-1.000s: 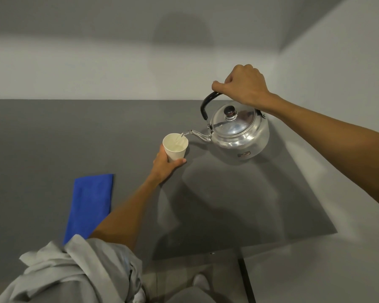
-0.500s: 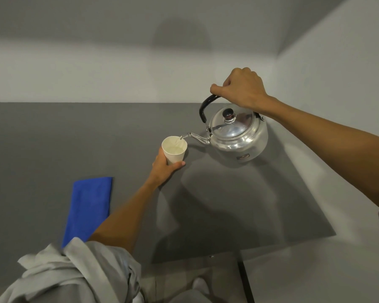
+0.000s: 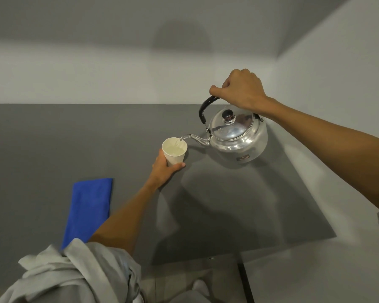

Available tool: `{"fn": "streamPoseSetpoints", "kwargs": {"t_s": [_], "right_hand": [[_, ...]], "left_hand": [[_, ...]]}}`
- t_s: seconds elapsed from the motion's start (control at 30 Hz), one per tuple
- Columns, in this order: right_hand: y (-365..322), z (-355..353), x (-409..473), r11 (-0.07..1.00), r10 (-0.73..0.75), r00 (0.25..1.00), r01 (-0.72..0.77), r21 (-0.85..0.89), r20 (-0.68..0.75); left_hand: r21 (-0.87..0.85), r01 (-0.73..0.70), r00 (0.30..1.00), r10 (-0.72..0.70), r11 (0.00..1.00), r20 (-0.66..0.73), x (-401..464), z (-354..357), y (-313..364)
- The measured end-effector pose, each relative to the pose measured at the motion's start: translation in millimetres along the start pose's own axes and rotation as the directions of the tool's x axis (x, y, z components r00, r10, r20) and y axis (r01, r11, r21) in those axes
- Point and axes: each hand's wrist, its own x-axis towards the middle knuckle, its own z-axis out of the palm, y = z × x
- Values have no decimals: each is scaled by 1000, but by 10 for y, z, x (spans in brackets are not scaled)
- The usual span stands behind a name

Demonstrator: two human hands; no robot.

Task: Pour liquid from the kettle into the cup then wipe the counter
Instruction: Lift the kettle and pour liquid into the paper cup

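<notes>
A shiny metal kettle (image 3: 236, 136) with a black handle hangs tilted above the grey counter (image 3: 53, 145). My right hand (image 3: 239, 89) grips its handle from above. The spout points left over a white paper cup (image 3: 174, 151), and a thin stream of liquid runs into it. The cup holds pale liquid. My left hand (image 3: 164, 169) is wrapped around the cup's lower part from the near side. A folded blue cloth (image 3: 89, 206) lies flat on the counter to the left of my left forearm.
White walls close the counter at the back and on the right. The counter's front edge runs near the bottom, with floor and my feet below it. My grey rolled sleeve fills the lower left.
The kettle, cup and both hands hold nearly the same pose while the stream keeps running. The level of liquid in the cup looks a little higher.
</notes>
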Motion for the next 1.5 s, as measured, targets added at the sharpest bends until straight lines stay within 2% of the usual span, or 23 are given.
{"fn": "streamPoseSetpoints", "kwargs": {"t_s": [1.2, 1.5], "right_hand": [[-49, -71, 7, 1000, -2, 1000, 2, -21, -5], [-16, -172, -37, 998, 48, 999, -47, 39, -26]], "left_hand": [[-12, -13, 1000, 13, 1000, -3, 20, 12, -44], [-10, -4, 1000, 4, 1000, 18, 26, 2, -49]]}}
